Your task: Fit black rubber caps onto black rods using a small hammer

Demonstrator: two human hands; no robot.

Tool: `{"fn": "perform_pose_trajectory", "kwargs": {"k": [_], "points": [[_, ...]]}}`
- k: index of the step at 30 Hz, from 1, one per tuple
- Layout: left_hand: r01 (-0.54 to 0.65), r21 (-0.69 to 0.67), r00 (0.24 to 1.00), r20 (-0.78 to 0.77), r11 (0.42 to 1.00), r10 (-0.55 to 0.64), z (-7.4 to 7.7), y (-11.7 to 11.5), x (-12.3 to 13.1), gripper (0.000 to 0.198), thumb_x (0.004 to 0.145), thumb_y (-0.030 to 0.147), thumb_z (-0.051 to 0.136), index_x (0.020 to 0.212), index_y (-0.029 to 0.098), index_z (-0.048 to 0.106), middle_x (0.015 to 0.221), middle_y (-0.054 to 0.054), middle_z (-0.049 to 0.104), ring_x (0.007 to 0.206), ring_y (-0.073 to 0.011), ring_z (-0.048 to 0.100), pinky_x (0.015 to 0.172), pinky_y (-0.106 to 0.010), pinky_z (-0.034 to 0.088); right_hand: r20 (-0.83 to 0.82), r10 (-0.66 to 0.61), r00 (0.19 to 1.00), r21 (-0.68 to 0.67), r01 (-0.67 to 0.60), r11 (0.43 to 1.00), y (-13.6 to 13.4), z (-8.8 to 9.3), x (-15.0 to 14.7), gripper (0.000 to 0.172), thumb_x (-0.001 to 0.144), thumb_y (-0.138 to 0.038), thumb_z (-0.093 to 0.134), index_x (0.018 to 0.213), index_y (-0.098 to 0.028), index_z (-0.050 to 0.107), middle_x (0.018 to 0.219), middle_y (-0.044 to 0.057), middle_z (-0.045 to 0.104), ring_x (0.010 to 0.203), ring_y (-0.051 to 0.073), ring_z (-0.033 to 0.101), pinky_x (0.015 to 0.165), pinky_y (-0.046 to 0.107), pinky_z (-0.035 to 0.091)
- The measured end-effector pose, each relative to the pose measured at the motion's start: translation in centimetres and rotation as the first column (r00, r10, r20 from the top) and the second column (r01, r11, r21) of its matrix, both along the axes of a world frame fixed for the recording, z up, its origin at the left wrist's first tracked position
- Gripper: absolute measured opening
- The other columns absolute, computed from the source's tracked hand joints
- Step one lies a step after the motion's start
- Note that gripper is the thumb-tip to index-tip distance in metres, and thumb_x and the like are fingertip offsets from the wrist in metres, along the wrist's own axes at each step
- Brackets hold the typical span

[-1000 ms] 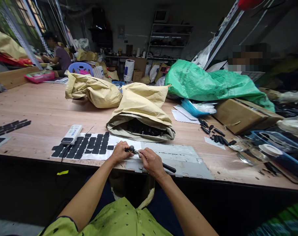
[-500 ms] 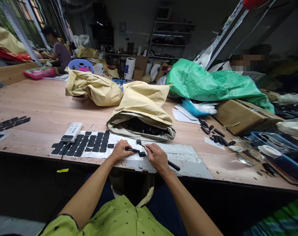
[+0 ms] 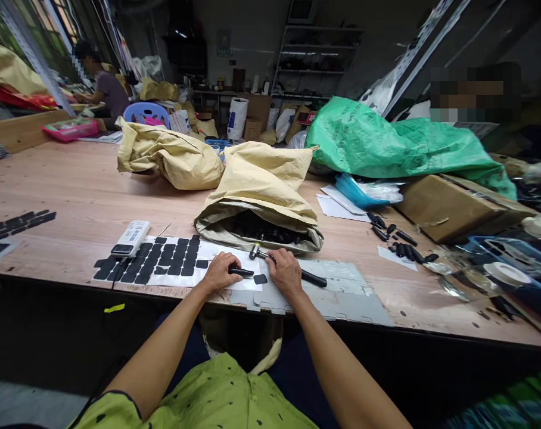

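My left hand pinches a slim black rubber part that lies on the grey sheet at the table's near edge. A small black pad sits just right of that part. My right hand is closed round a small hammer, its black handle sticking out to the right and its metal head resting low near the open tan bag. Left of my hands a white sheet holds rows of black pads.
An open tan paper bag full of black parts lies just behind my hands, a second one further back. A white remote-like device, a green sack, a cardboard box and loose black parts are around. Another person sits far left.
My right hand has swung the hammer from over the part, up, then down to rest near the bag. The black pad now lies free on the sheet. The view tilted slightly.
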State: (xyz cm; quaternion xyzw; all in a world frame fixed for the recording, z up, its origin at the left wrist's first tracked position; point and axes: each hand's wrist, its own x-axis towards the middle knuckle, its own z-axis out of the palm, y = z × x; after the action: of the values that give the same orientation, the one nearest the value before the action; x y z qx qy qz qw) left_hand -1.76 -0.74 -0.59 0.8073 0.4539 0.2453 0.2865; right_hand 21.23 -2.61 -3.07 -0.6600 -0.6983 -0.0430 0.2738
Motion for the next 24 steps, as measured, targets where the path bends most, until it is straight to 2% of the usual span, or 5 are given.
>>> {"fn": "perform_pose_trajectory", "kwargs": {"k": [7,12,17,21,24], "points": [[-0.002,-0.004,1.0,0.01,1.0,0.002,0.8,-0.5,0.2,0.018,0.069,0.018,0.075,0.082,0.02,0.063,0.085,-0.001,0.064,0.088,-0.0211,0.052,0.079,-0.033,0.04,0.028,-0.01,1.0,-0.033,0.011,0.999,-0.1,0.4,-0.2,0.015,0.091,-0.025,0.053,0.098,-0.021,0.066,0.093,0.005,0.061,0.087,0.019,0.048,0.076,0.03,0.034],[0.17,0.12,0.984,0.024,0.978,-0.174,1.3,-6.4,1.3,0.018,0.077,0.033,0.074,0.084,0.02,0.064,0.089,-0.003,0.063,0.092,-0.0215,0.053,0.086,-0.036,0.037,0.014,-0.012,1.0,-0.034,0.012,0.999,-0.1,0.5,-0.3,0.015,0.091,-0.026,0.053,0.096,-0.022,0.066,0.092,0.004,0.061,0.087,0.019,0.048,0.077,0.031,0.032],[0.413,-0.05,0.902,-0.117,0.909,-0.416,-2.3,-13.3,1.8,0.019,0.078,0.036,0.071,0.09,0.022,0.066,0.086,-0.002,0.064,0.082,-0.0186,0.058,0.078,-0.032,0.041,-0.003,-0.007,1.0,-0.041,0.007,0.999,-0.1,0.4,-0.2,0.014,0.09,-0.026,0.054,0.097,-0.021,0.065,0.093,0.004,0.06,0.086,0.018,0.047,0.076,0.03,0.032],[0.233,-0.312,0.907,-0.272,0.921,-0.322,-6.5,-14.2,1.3,0.022,0.081,0.037,0.066,0.099,0.024,0.068,0.095,-0.003,0.068,0.09,-0.0226,0.064,0.079,-0.032,0.046,0.002,-0.011,1.0,-0.036,0.011,0.999,-0.1,0.4,-0.3,0.013,0.09,-0.025,0.054,0.097,-0.021,0.064,0.093,0.004,0.059,0.085,0.018,0.046,0.075,0.03,0.032],[0.099,-0.435,0.885,-0.373,0.895,-0.279,-7.7,-13.4,0.9,0.028,0.08,0.038,0.066,0.104,0.026,0.07,0.095,-0.005,0.071,0.092,-0.0275,0.066,0.078,-0.035,0.049,0.008,-0.011,1.0,-0.031,0.012,0.999,-0.1,0.5,-0.3,0.014,0.09,-0.025,0.053,0.097,-0.021,0.064,0.093,0.004,0.06,0.086,0.019,0.047,0.076,0.03,0.033]]}}
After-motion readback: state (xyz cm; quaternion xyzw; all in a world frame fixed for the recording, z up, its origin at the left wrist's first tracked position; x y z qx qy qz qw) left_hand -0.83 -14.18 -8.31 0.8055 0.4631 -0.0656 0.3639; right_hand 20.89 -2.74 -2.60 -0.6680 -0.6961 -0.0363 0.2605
